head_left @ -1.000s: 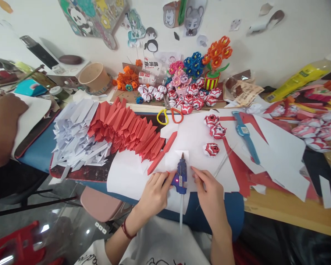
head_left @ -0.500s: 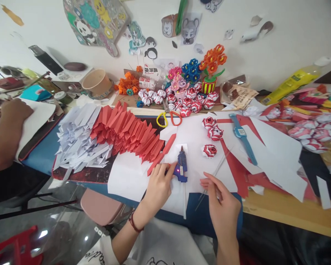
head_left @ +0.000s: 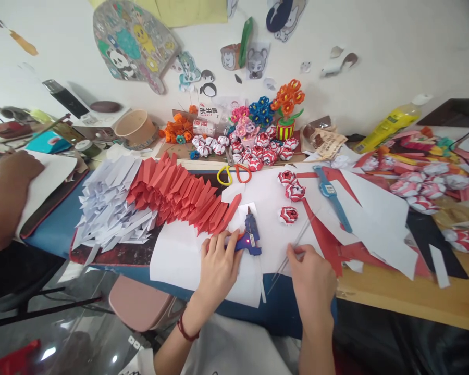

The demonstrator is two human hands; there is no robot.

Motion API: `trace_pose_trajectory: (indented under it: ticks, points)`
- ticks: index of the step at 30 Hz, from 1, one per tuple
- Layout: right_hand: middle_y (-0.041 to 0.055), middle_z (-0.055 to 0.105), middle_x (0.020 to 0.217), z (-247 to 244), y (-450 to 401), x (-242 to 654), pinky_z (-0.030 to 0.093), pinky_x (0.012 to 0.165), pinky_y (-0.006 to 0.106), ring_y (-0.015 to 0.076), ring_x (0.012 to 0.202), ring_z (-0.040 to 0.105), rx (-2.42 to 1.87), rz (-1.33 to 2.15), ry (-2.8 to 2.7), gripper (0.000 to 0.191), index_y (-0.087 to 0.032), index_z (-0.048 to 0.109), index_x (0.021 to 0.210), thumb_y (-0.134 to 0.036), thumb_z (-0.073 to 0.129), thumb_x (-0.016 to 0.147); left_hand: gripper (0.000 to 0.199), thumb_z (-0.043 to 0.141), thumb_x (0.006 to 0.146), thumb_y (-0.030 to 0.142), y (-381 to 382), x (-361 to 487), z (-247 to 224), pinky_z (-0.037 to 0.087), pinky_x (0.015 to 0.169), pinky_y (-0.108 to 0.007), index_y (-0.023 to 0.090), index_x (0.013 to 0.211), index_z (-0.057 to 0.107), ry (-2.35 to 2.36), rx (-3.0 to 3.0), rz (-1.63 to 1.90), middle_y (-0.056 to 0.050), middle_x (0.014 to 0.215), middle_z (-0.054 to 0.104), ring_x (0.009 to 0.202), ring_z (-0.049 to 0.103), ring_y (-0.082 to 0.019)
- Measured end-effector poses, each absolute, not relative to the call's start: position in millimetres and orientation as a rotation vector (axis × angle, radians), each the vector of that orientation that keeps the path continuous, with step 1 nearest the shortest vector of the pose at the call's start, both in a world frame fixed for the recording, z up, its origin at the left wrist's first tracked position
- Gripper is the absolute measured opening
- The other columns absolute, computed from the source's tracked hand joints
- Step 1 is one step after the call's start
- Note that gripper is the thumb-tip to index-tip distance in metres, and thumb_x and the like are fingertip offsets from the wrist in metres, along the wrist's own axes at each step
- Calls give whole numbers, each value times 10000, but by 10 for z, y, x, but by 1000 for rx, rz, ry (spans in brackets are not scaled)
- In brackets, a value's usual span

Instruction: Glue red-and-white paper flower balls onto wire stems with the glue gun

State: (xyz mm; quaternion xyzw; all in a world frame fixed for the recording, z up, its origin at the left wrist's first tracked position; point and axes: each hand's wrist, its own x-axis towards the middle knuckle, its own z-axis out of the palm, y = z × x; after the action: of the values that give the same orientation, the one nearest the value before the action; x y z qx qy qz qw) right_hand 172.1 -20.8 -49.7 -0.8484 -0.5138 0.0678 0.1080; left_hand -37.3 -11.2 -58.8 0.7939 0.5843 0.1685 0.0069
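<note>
My left hand (head_left: 221, 263) is closed beside the handle of a blue hot glue gun (head_left: 253, 234), whose small light glows. Between its bent fingers shows a bit of red folded paper (head_left: 241, 234). The gun lies on white paper with its glue stick (head_left: 262, 284) sticking out toward me. My right hand (head_left: 313, 278) has thumb and forefinger pinched together at some thin wires (head_left: 303, 232); whether it grips one is hidden. Left of the gun lie a row of red folded paper pieces (head_left: 175, 195) and a heap of white folded paper pieces (head_left: 111, 200).
Three red-and-white paper flowers (head_left: 288, 214) sit beyond the gun. Scissors (head_left: 234, 174) and a blue watch (head_left: 333, 195) lie nearby. More flowers (head_left: 261, 148) and a yellow bottle (head_left: 393, 122) line the wall. Another person's arm (head_left: 10, 192) rests at the left.
My right hand's fingers have drawn from spread to pinched and shifted right to the wires. My left hand has closed on a red paper piece near the gun. The camera view has shifted slightly.
</note>
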Motion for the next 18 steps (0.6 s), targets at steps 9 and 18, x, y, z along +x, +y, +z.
trace_pose_trajectory:
  ticks: [9, 18]
  points:
    - [82, 729, 662, -513, -161, 1803, 291, 521, 320, 220, 516, 580, -2413, 310, -1503, 239, -228, 711, 797, -376, 578, 929, 407, 583, 1016, 224, -148, -386, -656, 384, 941, -444, 179, 1420, 562, 1809, 2532, 585, -121, 1222, 678, 1069, 600, -283]
    - [79, 754, 691, -530, -214, 1972, 381, 591, 339, 251, 611, 645, -2242, 528, -1302, 278, -226, 690, 762, -437, 565, 894, 422, 574, 1018, 200, -47, -378, -625, 394, 926, -424, 223, 1440, 562, 1784, 2559, 600, -106, 1221, 696, 1081, 599, -275]
